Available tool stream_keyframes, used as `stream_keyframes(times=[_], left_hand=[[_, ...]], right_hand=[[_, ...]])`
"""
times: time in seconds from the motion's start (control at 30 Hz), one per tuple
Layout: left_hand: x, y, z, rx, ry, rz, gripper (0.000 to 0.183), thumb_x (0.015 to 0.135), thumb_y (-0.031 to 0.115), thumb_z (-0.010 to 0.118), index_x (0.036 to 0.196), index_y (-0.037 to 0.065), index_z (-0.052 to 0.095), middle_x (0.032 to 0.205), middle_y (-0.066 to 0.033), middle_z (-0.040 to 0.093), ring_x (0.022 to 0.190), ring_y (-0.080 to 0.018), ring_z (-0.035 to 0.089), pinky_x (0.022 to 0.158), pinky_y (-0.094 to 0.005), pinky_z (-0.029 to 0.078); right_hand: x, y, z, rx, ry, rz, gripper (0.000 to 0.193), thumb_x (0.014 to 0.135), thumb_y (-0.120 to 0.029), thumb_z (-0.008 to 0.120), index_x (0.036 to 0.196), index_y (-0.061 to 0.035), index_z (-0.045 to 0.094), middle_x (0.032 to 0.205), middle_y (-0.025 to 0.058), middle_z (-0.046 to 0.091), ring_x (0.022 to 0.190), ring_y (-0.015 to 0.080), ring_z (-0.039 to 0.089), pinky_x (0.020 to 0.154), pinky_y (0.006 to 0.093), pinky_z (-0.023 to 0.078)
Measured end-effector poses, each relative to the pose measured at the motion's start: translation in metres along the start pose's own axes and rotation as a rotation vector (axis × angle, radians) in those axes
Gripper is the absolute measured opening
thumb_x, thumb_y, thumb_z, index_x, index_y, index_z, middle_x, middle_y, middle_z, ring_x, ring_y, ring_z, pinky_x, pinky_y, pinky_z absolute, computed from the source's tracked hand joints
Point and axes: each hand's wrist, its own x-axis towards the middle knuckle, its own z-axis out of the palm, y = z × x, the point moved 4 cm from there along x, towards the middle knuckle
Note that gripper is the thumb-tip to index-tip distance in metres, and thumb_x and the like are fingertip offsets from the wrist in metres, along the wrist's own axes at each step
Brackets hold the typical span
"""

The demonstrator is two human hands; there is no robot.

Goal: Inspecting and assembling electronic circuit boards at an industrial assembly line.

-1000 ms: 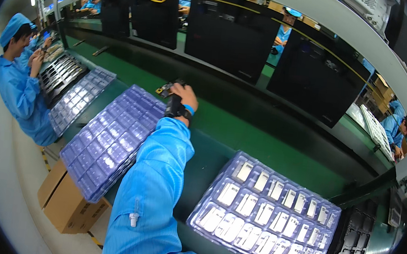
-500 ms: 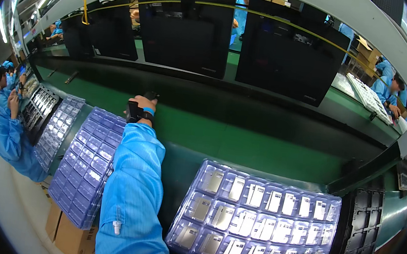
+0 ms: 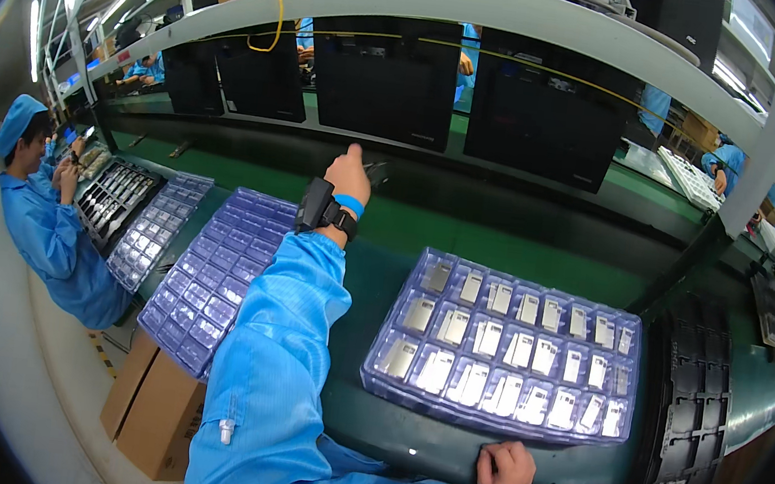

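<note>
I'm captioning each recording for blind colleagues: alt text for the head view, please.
The person's left hand is stretched over a green work surface, a small dark object at its right side; the right hand is near a purple-tinted tray of flat, pale parts. Another tray lies left, with a co-worker in blue beyond.

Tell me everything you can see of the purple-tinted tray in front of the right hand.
The tray looks like clear plastic with a purple tint, roughly rectangular, moulded into three long rows of pockets. Flat, silvery-white pieces lie in the pockets, some overlapping. It lies flat on the dark green tabletop, pockets facing up. Its near edge looks thick; stacking beneath can't be confirmed. The right hand is close to that edge; contact is unclear.
</note>
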Motion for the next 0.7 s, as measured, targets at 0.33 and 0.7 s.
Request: stream_keyframes(times=[0.33, 0.7], left_hand=[[-0.102, 0.076, -0.111, -1.461, -0.563, -0.185, 0.041, 0.085, 0.005, 0.052, 0.121, -0.002, 0.033, 0.098, -0.0145, 0.057, 0.088, -0.0167, 0.057, 0.074, -0.0294, 0.049], [-0.247, 0.118, -0.119, -1.781, -1.227, -0.522, 0.025, 0.091, 0.015, 0.044, 0.115, 0.009, 0.04, 0.105, -0.0085, 0.055, 0.092, -0.0175, 0.058, 0.071, -0.0301, 0.054]], right_hand=[[0.015, -0.002, -0.033, 0.358, -0.191, 0.014, 0.009, 0.076, -0.009, 0.059, 0.082, -0.0023, 0.061, 0.07, 0.0128, 0.053, 0.063, 0.0288, 0.052, 0.056, 0.0346, 0.043], [0.052, 0.063, -0.146, -0.273, 0.158, 0.421, 0.017, 0.066, -0.016, 0.069, 0.076, -0.0029, 0.063, 0.074, 0.0108, 0.053, 0.071, 0.0253, 0.055, 0.062, 0.0352, 0.045]])
